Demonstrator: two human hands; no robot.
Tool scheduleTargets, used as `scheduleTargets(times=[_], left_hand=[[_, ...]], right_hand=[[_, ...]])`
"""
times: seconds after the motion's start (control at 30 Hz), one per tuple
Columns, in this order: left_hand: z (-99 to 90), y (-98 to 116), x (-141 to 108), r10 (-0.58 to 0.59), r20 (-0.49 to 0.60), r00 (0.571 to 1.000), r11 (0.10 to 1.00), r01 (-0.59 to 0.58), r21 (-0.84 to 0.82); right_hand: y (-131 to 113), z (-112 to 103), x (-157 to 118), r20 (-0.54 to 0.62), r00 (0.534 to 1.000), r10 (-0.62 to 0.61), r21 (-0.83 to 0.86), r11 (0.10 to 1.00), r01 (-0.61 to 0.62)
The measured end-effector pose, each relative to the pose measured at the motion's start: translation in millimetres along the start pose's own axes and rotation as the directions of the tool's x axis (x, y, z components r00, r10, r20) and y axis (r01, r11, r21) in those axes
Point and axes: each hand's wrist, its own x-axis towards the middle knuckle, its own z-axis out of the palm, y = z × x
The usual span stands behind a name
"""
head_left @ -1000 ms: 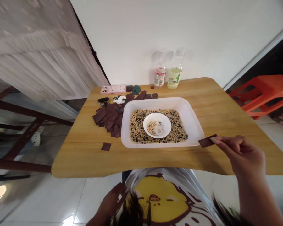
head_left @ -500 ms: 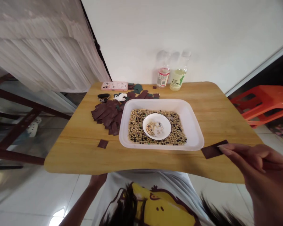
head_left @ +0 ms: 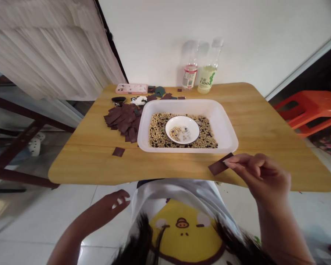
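Observation:
Between the thumb and fingertips of my right hand point(head_left: 262, 173) is a flat, dark brown rectangular piece point(head_left: 217, 167), held over the front of the table by the tub's near right corner. My left hand point(head_left: 113, 203) hangs below the table's front edge, fingers apart and holding nothing. A white plastic tub point(head_left: 229, 134) stands at the middle, its bottom covered with pale and black beans point(head_left: 157, 137). On the beans rests a white bowl point(head_left: 193, 129) with some beans and whitish bits inside. Left of the tub lies a heap of brown pieces point(head_left: 124, 118), with one square piece point(head_left: 118, 151) apart in front.
Two bottles, one red-labelled point(head_left: 189, 76) and one with green print point(head_left: 207, 79), stand by the wall. A pink phone point(head_left: 131, 88), a dark strap-like item point(head_left: 118, 99) and a crumpled white thing point(head_left: 139, 100) lie back left. An orange stool point(head_left: 317, 110) stands right of the table.
My right hand has moved left with the brown piece, closer to the tub's front. My left hand has come into sight below the table edge. The view has tilted down.

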Motion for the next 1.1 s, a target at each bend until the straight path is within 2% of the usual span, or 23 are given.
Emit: scheduleTargets(times=[0.07, 0.1, 0.13, 0.2, 0.23, 0.3, 0.33, 0.37, 0.4, 0.47, 0.5, 0.53, 0.57, 0.6, 0.63, 0.67, 0.73, 0.8, 0.83, 0.93, 0.97, 1.03, 1.1], left_hand=[[-5.3, 34.9, -14.8, 0.181, -0.019, 0.983, 0.972, -0.182, -0.146], [-3.3, 50.5, -18.7, 0.302, 0.046, 0.952, 0.937, -0.288, -0.200], [0.8, 62.7, -20.6, 0.410, 0.157, 0.898, 0.896, -0.364, -0.256], [10.8, 74.2, -20.5, 0.534, 0.414, 0.737, 0.839, -0.404, -0.364], [14.4, 73.8, -19.5, 0.534, 0.481, 0.695, 0.841, -0.376, -0.390], [15.6, 65.5, -17.8, 0.502, 0.582, 0.640, 0.862, -0.313, -0.399], [13.1, 60.5, -17.1, 0.488, 0.587, 0.647, 0.867, -0.282, -0.410], [9.4, 56.8, -16.4, 0.461, 0.555, 0.692, 0.875, -0.252, -0.413], [5.2, 55.3, -15.2, 0.414, 0.496, 0.763, 0.889, -0.221, -0.402], [-0.6, 60.9, -10.1, 0.294, 0.232, 0.927, 0.894, -0.181, -0.410], [-0.7, 67.8, -5.8, 0.265, 0.042, 0.963, 0.867, -0.219, -0.449], [1.8, 77.0, -0.4, 0.253, -0.125, 0.959, 0.820, -0.281, -0.498], [6.7, 87.6, 5.8, 0.250, -0.267, 0.931, 0.754, -0.360, -0.550], [13.8, 99.0, 12.4, 0.246, -0.378, 0.892, 0.674, -0.438, -0.595], [22.6, 110.3, 18.8, 0.251, -0.434, 0.865, 0.600, -0.491, -0.632], [32.3, 120.9, 24.7, 0.272, -0.437, 0.857, 0.531, -0.512, -0.675], [52.3, 137.5, 33.9, 0.339, -0.365, 0.867, 0.395, -0.484, -0.781], [71.0, 146.6, 39.8, 0.382, -0.327, 0.864, 0.289, -0.448, -0.846], [79.8, 148.3, 42.1, 0.379, -0.349, 0.857, 0.242, -0.455, -0.857], [104.3, 145.3, 48.8, 0.330, -0.369, 0.869, 0.173, -0.440, -0.881], [111.6, 142.5, 51.4, 0.282, -0.384, 0.879, 0.160, -0.438, -0.885], [123.6, 136.0, 56.8, 0.197, -0.399, 0.895, 0.121, -0.427, -0.896], [130.8, 129.7, 61.4, 0.120, -0.352, 0.928, 0.098, -0.364, -0.926]], right_hand=[[1.4, -1.3, -3.7, -0.033, 0.999, -0.013, 0.008, 1.000, 0.014], [2.4, -2.6, -5.4, -0.047, 0.999, -0.021, 0.006, 1.000, 0.021], [3.4, -4.1, -6.9, -0.070, 0.997, -0.034, 0.004, 0.999, 0.034], [5.6, -6.7, -9.9, -0.128, 0.989, -0.073, 0.009, 0.997, 0.075], [6.4, -7.5, -11.4, -0.160, 0.982, -0.101, 0.018, 0.994, 0.106], [6.9, -8.2, -14.8, -0.201, 0.966, -0.162, 0.036, 0.984, 0.172], [6.4, -8.1, -16.6, -0.208, 0.962, -0.176, 0.040, 0.981, 0.188], [5.5, -7.8, -18.2, -0.215, 0.959, -0.187, 0.036, 0.979, 0.199], [3.9, -7.2, -19.7, -0.218, 0.957, -0.191, 0.025, 0.979, 0.202], [-0.5, -4.7, -21.5, -0.200, 0.963, -0.179, 0.000, 0.983, 0.183], [-3.2, -2.4, -21.8, -0.177, 0.970, -0.167, -0.006, 0.986, 0.169], [-6.0, 0.8, -21.8, -0.149, 0.977, -0.153, -0.001, 0.988, 0.155], [-8.6, 4.8, -21.5, -0.123, 0.980, -0.155, 0.016, 0.987, 0.158], [-10.8, 9.7, -21.2, -0.104, 0.982, -0.158, 0.026, 0.986, 0.162], [-12.3, 15.2, -21.2, -0.071, 0.983, -0.168, 0.018, 0.985, 0.170], [-12.8, 20.9, -21.6, -0.037, 0.983, -0.180, 0.017, 0.983, 0.181], [-10.4, 31.6, -24.7, 0.033, 0.980, -0.196, 0.033, 0.980, 0.195], [-3.1, 38.9, -31.0, 0.121, 0.974, -0.194, 0.061, 0.980, 0.188], [2.0, 40.7, -35.1, 0.145, 0.971, -0.188, 0.067, 0.981, 0.180], [20.7, 41.3, -48.4, 0.210, 0.965, -0.158, 0.053, 0.987, 0.150], [27.0, 41.0, -52.3, 0.233, 0.959, -0.163, 0.036, 0.987, 0.159], [38.3, 41.6, -58.1, 0.268, 0.943, -0.198, -0.008, 0.978, 0.207], [47.0, 44.5, -60.9, 0.308, 0.914, -0.264, -0.044, 0.956, 0.290]])
